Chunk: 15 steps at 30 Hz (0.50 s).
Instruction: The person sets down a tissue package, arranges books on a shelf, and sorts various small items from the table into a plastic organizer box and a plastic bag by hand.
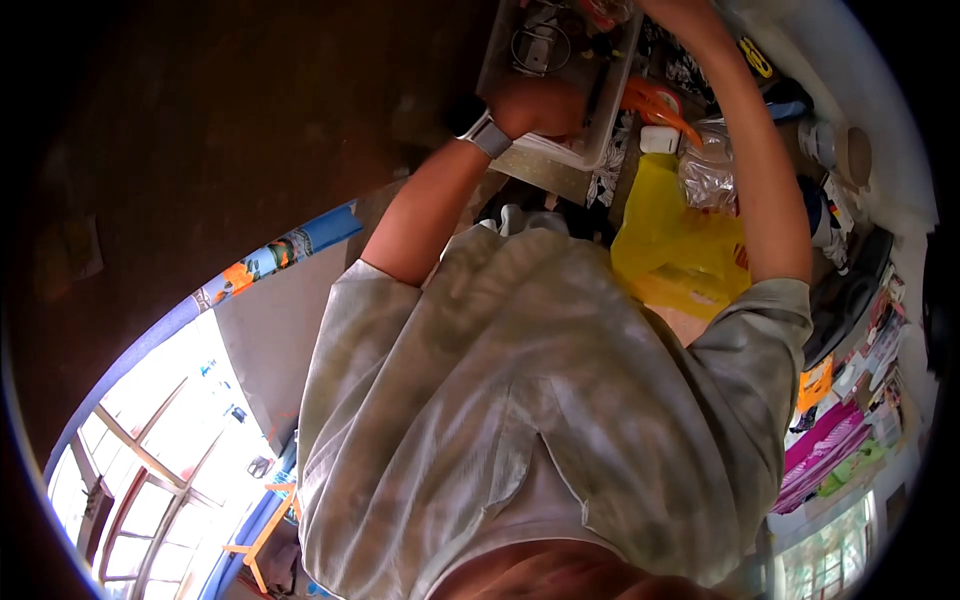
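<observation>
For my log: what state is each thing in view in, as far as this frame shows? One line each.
Plastic tub: open on top, things inside
Left hand: at the plastic tub, grip unclear
Right hand: mostly cut off at the top edge, grip unclear
Yellow bag: crumpled
Clear plastic: crumpled
White case: looks shut
Watch: strapped on
Shirt: worn, wrinkled

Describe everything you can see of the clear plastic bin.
The clear plastic bin looks see-through, with a pale rim and a rounded near corner. Open-topped, it sits at the picture's upper edge, which cuts off its far end. Assorted small items lie inside. The left hand is over its near end; whether they touch is unclear.
</observation>
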{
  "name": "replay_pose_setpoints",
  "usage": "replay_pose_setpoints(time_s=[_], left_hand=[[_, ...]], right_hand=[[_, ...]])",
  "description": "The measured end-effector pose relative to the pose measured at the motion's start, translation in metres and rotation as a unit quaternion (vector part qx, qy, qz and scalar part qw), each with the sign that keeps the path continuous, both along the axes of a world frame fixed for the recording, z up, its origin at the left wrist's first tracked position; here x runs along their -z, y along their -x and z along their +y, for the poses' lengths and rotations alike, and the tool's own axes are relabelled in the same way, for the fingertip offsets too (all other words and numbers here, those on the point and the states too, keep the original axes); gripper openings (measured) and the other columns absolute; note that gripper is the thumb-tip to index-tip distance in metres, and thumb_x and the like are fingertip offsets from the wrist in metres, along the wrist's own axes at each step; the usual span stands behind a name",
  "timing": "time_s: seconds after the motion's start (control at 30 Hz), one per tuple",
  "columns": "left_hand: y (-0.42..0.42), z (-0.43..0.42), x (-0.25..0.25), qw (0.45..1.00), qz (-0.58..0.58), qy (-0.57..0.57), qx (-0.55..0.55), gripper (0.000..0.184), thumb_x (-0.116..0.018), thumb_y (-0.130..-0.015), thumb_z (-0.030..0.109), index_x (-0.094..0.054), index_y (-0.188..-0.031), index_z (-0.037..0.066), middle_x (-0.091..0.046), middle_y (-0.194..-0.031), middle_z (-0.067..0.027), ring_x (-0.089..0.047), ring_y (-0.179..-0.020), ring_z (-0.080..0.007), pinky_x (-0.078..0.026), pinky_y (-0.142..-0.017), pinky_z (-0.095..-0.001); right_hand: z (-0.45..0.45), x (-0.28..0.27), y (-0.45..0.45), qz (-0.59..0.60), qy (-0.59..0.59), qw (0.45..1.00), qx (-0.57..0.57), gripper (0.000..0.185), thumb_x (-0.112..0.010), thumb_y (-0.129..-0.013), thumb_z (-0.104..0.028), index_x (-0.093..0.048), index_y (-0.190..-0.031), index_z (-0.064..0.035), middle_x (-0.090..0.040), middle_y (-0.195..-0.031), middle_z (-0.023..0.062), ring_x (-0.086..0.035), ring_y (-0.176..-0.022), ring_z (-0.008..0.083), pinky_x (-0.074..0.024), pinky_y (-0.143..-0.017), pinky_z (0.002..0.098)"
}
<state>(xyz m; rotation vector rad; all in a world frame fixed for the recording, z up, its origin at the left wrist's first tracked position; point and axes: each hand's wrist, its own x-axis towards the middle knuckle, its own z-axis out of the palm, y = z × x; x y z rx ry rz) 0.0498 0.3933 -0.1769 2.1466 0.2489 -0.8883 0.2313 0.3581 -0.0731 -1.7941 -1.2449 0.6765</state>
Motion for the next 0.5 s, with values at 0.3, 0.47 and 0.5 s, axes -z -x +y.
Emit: replay_pose_setpoints(time_s=[0.3, 0.47, 0.5], left_hand=[[0.009, -0.015, 0.014, 0.981, -0.152, -0.117, -0.021, 0.024, -0.08, -0.071, 0.023, -0.07, -0.083, 0.004, -0.067, -0.082, -0.0118, -0.066, -0.078, -0.0272, -0.051, -0.067, -0.039], [0.008, -0.016, 0.017, 0.986, -0.132, -0.09, -0.038, 0.011, -0.077, -0.068, 0.014, -0.072, -0.069, 0.004, -0.068, -0.069, -0.0126, -0.066, -0.064, -0.0283, -0.05, -0.058, -0.0411], [0.009, -0.016, 0.019, 0.986, -0.132, -0.09, -0.039, 0.011, -0.077, -0.068, 0.014, -0.072, -0.069, 0.004, -0.068, -0.069, -0.0126, -0.066, -0.064, -0.0283, -0.05, -0.058, -0.0411]], right_hand=[[-0.005, -0.002, 0.001, 0.043, 0.002, 0.999, -0.007, 0.024, -0.069, -0.084, -0.017, -0.063, -0.088, 0.0061, -0.066, -0.072, 0.0106, -0.063, -0.066, 0.0161, -0.0484, -0.059, 0.0335], [-0.012, -0.014, 0.004, 0.044, -0.005, 0.998, -0.035, 0.024, -0.069, -0.083, -0.017, -0.063, -0.087, 0.0063, -0.065, -0.071, 0.0104, -0.063, -0.065, 0.0161, -0.0483, -0.059, 0.0336], [-0.01, -0.01, 0.003, 0.044, -0.006, 0.998, -0.036, 0.024, -0.069, -0.083, -0.017, -0.063, -0.087, 0.0063, -0.065, -0.071, 0.0104, -0.063, -0.065, 0.0161, -0.0483, -0.059, 0.0336]])
